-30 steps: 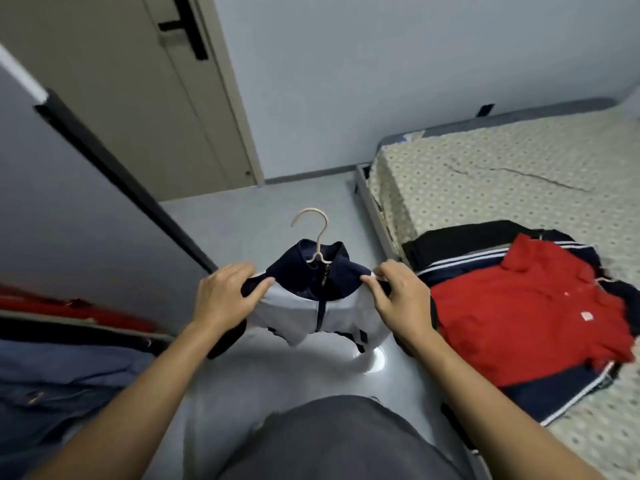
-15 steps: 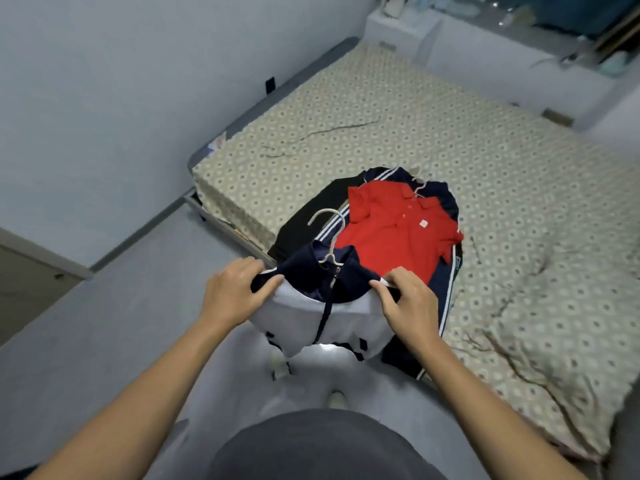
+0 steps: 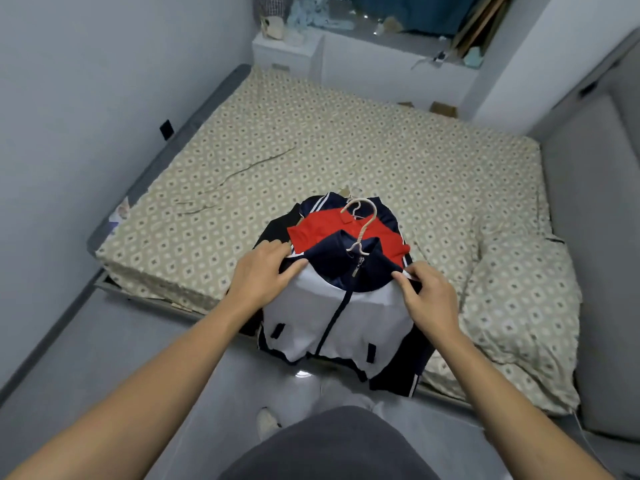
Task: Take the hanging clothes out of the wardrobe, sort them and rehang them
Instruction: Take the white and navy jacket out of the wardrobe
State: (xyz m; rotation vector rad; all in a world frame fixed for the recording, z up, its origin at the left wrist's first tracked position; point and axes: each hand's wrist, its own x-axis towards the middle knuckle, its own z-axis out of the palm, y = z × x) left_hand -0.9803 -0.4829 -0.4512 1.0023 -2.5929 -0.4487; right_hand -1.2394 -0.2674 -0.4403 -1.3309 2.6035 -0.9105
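2 hands carry it — your left hand (image 3: 261, 271) and right hand (image 3: 427, 299) each pinch a shoulder of the navy-and-white jacket (image 3: 336, 317), held over the bed (image 3: 346, 140) edge above the red shirt (image 3: 325, 228). Loosen either pinch and the jacket may slide off its hanger (image 3: 362, 226) — zipped up, collar navy, body white.

Patterned bed (image 3: 346, 140) under a pile of clothes (image 3: 325, 226), rumpled quilt (image 3: 519, 306)

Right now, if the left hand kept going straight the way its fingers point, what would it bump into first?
Probably the red shirt on the pile. The left hand grips the shoulder of the navy and white jacket, fingers pointing forward and right; depth is unclear from this one view.
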